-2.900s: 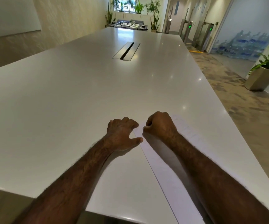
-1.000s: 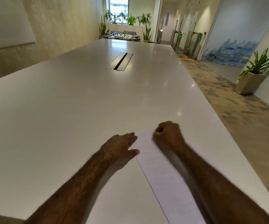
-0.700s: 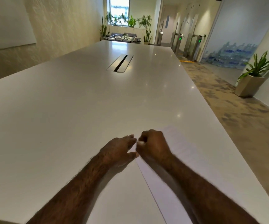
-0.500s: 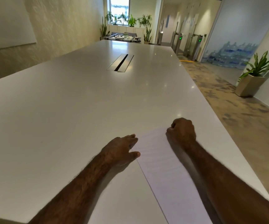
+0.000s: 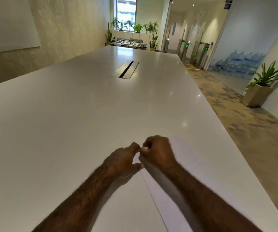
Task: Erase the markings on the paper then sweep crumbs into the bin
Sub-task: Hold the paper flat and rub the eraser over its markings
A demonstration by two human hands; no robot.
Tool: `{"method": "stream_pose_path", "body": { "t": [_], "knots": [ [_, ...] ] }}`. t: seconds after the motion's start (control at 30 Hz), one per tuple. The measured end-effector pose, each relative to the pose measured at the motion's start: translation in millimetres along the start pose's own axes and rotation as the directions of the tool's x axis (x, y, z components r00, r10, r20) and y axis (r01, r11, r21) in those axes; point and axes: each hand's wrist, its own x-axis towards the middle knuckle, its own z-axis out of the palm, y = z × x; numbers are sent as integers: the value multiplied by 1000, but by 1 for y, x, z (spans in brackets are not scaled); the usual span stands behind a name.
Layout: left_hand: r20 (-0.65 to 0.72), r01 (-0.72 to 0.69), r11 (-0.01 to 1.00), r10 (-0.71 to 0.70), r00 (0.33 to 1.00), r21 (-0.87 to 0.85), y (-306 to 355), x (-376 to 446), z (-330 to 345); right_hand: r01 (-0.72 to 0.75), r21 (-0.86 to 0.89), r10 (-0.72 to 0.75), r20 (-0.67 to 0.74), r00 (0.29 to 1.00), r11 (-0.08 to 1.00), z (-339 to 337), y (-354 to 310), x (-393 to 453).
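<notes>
My right hand (image 5: 158, 154) is curled into a fist around a small white eraser (image 5: 145, 148), at the near left part of the paper (image 5: 190, 164). My left hand (image 5: 124, 160) lies flat with relaxed fingers on the paper's left edge. The paper is on the near right side of a long white table (image 5: 68, 123). My right arm covers much of it. Its faint lines are too blurred to read. Far along the table is a metal slot (image 5: 125, 69). A potted plant (image 5: 260, 87) stands on the floor at right.

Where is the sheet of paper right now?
In the head view the paper lies flat on the white table, near its right edge, running under the right hand, with the left hand at its left edge.
</notes>
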Motion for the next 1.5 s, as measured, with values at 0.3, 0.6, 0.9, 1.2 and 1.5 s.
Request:
{"method": "stream_pose_path", "body": {
  "t": [0.3,0.6,0.9,1.2,1.5],
  "knots": [
    [-17,-11,998,10,1000,-62,5,-5,-5,-18,-49,15,-59,998,999,-15,2,6],
    [-28,7,997,-9,1000,-75,13,-10,-11,-228,-180,195,-181,964,957,-39,42,28],
    [-25,31,998,-33,999,-57,20,-10,-14,-258,-1,251,-230,940,966,-46,63,26],
    [-43,23,999,-25,999,-34,16,-9,-13,-56,-12,53,-154,987,998,-25,53,13],
    [-42,21,1000,-22,999,-17,16,-8,-12,-24,-90,13,-114,993,996,-29,60,29]
  ]
}}
